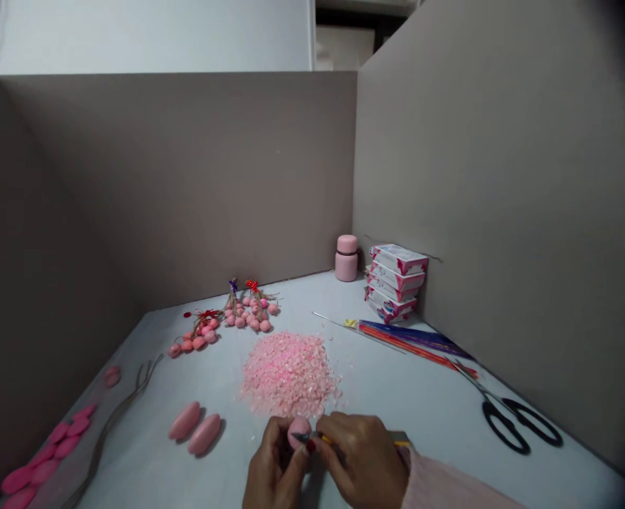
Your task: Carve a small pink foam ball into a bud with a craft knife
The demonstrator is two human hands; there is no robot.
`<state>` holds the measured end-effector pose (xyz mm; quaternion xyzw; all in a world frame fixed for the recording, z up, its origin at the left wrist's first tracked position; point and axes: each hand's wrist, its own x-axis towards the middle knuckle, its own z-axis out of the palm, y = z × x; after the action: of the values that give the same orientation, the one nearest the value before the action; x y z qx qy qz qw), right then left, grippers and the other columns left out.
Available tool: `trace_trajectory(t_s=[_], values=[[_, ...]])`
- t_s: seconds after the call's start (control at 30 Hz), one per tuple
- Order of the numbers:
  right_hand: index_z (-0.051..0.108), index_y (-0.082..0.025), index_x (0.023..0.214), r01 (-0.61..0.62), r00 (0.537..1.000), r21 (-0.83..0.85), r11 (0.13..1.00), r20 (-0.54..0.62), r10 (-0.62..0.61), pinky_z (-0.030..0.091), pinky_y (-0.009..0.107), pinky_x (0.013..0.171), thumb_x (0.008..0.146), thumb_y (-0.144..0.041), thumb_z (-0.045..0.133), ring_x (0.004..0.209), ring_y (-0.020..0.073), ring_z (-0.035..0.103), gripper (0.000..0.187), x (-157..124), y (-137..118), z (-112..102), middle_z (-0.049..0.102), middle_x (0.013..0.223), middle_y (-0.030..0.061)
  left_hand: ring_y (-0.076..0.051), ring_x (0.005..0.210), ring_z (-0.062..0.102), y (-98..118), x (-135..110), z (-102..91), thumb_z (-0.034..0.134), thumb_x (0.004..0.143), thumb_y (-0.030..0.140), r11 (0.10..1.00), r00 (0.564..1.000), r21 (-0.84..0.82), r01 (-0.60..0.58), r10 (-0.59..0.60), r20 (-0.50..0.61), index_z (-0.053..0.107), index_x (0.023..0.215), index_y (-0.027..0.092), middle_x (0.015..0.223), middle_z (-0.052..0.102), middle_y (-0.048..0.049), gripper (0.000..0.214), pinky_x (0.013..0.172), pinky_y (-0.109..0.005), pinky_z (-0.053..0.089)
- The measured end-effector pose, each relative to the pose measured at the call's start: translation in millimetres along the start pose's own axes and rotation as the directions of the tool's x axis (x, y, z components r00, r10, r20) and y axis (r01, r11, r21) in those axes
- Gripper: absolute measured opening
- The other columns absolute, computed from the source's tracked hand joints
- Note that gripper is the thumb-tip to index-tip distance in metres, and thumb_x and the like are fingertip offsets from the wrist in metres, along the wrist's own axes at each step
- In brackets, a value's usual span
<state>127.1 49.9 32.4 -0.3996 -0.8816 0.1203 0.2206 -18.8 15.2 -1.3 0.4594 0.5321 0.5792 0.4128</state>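
Note:
Low in the middle of the head view, my left hand (271, 468) is closed around a small pink ball (298, 425), held between thumb and fingers. My right hand (365, 452) grips a utility knife (400, 440) with some yellow on its handle. The dark blade lies against the front of the ball, close to my left thumb. Just beyond both hands spreads a heap of pink shavings (291, 371). Two smooth pink oval pieces (196, 430) rest on the table to the left of my hands.
Bunches of pink balls on stems (252, 311) lie at the back left. Brown cords (105, 431) and bright pink pieces (44, 459) are farther left. A pink jar (346, 259), stacked boxes (397, 279), coloured strips (408, 343) and black-handled scissors (503, 417) stand or lie right, inside grey partitions (211, 177).

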Motion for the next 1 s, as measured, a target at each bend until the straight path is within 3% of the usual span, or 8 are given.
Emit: trace_trajectory(t_s=[0.17,0.37,0.6,0.77,1.0], values=[[0.055,-0.021,0.074,-0.038,0.999,-0.026,0.999,0.027,0.039,0.03,0.026,0.056,0.091,-0.029,0.036,0.065,0.0166,0.062,0.026,1,4,3,0.065,0.072,0.002,-0.013,0.054,0.041,4,-1,-0.3,0.06,0.076,0.04,1.0,0.999,0.005,-0.018,0.018,0.048,0.055,0.072,0.019,0.059,0.046,0.004,0.023,0.051,-0.025,0.032],[0.055,-0.022,0.071,-0.204,0.979,0.013,0.979,0.016,0.203,0.028,0.024,0.052,0.092,-0.029,0.036,0.059,0.0153,0.061,0.029,8,16,-2,0.065,0.064,-0.0004,-0.014,0.056,0.045,4,-5,-1.4,0.061,0.074,0.042,0.999,0.997,0.022,-0.037,0.036,0.068,0.058,0.076,0.018,0.061,0.049,0.0028,0.025,0.051,-0.025,0.034],[0.052,-0.021,0.068,-0.029,1.0,0.134,0.991,-0.001,0.03,0.03,0.021,0.055,0.09,-0.028,0.038,0.059,0.012,0.057,0.027,2,0,-5,0.061,0.065,-0.0015,-0.017,0.065,0.057,3,-3,0.3,0.063,0.074,0.039,0.999,1.0,-0.028,-0.017,0.017,0.006,0.059,0.082,0.017,0.065,0.061,-0.0003,0.024,0.061,-0.027,0.044],[0.051,-0.021,0.067,-0.029,1.0,0.127,0.991,0.008,0.028,0.028,0.022,0.053,0.09,-0.028,0.038,0.056,0.0112,0.055,0.028,2,1,-5,0.06,0.062,-0.0022,-0.018,0.066,0.06,6,-5,0.8,0.064,0.072,0.039,0.999,1.0,0.049,-0.013,0.014,-0.019,0.06,0.08,0.017,0.068,0.064,-0.0017,0.024,0.062,-0.027,0.045],[0.053,-0.021,0.067,-0.078,0.997,0.1,0.992,0.012,0.078,0.027,0.022,0.051,0.09,-0.029,0.04,0.052,0.0112,0.054,0.028,5,5,-2,0.061,0.059,-0.0028,-0.017,0.064,0.058,8,-2,-2.4,0.06,0.076,0.037,0.996,0.998,0.068,-0.059,0.057,0.032,0.059,0.084,0.018,0.07,0.064,-0.0005,0.02,0.06,-0.026,0.044]])
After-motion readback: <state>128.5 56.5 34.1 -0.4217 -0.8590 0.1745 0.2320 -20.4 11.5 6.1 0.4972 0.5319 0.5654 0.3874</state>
